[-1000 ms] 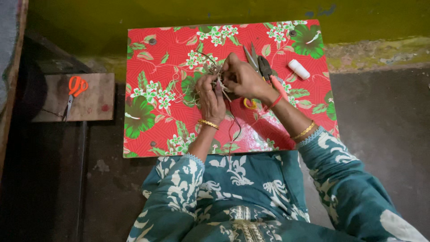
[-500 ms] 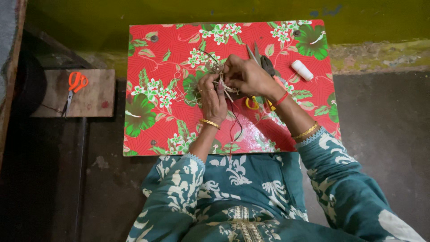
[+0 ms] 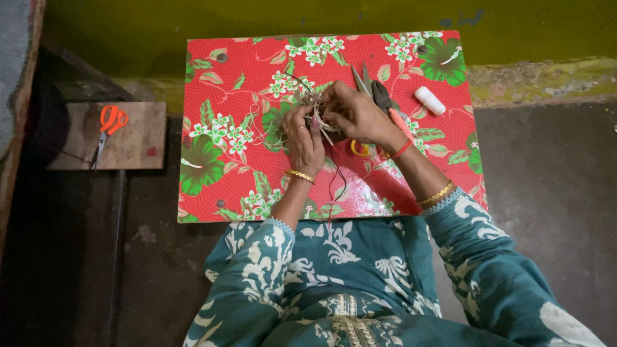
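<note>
My left hand [image 3: 303, 138] and my right hand [image 3: 355, 113] meet over the middle of a red board with a flower print [image 3: 231, 83]. Both pinch a small tangled bundle of pale straw-like strands and thread [image 3: 319, 115] held between the fingertips. A dark thread [image 3: 337, 177] hangs from the bundle toward my lap. Just behind my right hand lie pliers with pink-orange handles [image 3: 385, 103] and a thin metal tool [image 3: 360, 78]. A small yellow ring [image 3: 357, 150] rests on the board under my right wrist.
A white thread spool [image 3: 429, 100] lies on the board's right side. Orange-handled scissors [image 3: 108, 126] rest on a wooden block [image 3: 138, 138] to the left. Dark floor surrounds the board; a green wall [image 3: 321, 16] runs along its far edge.
The hands have shifted only slightly, with the fingers reworking the bundle. The right hand has turned a little over the strands.
</note>
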